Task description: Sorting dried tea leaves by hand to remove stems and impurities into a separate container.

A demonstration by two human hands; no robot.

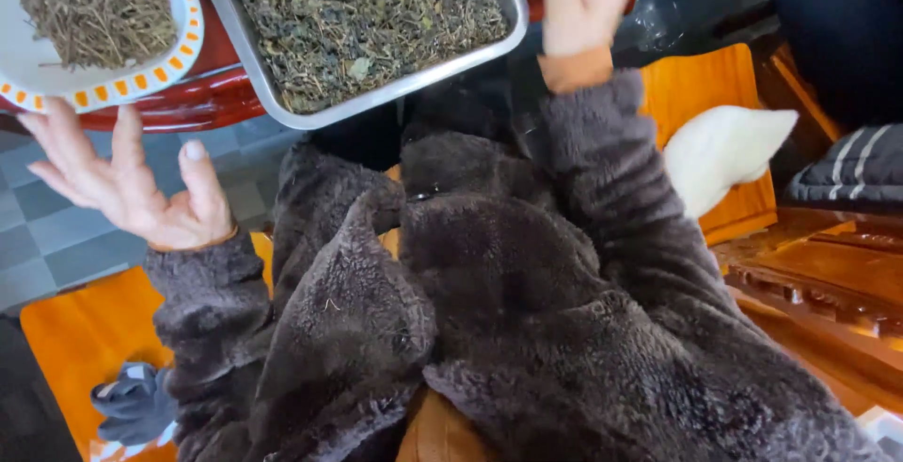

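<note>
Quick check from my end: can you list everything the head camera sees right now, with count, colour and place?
metal tray: one, silver, top centre on the table, filled with dark green dried leaves
plate: one, white with orange-patterned rim, top left, holding brownish dried stems
table: one, glossy red-brown, top edge
cushion: one, cream, right, on an orange seat
striped cushion: one, dark grey, far right
grey cloth: one, bottom left
fleece coat: one, dark brown, centre
left hand: open, palm up, below the plate
right hand: at the tray's right edge, fingers cut off by the frame
</note>
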